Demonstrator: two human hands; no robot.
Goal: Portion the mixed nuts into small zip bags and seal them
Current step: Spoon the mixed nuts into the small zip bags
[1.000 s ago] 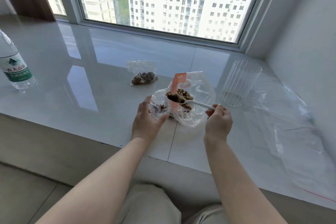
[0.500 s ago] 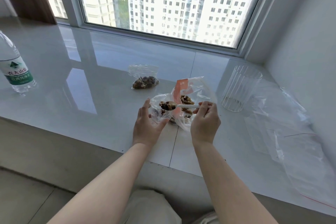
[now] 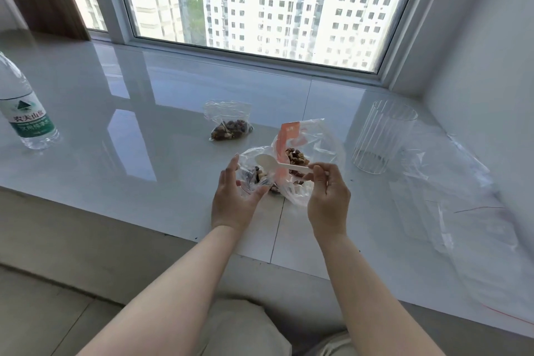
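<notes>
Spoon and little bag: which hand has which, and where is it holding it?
The right hand pinches the white spoon at the handle's end. The left hand holds the small zip bag open by its near side.

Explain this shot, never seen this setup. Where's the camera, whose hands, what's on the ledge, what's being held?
No robot here: a person wears a camera on the head, looking down at their own bare hands over a glossy white ledge by a window.

The left hand holds open a small zip bag with some nuts in it. The right hand pinches a white plastic spoon, bowl empty, over it.

Also there: the big nut bag, one filled small bag, a clear cup, a water bottle, spare empty bags at right.
</notes>
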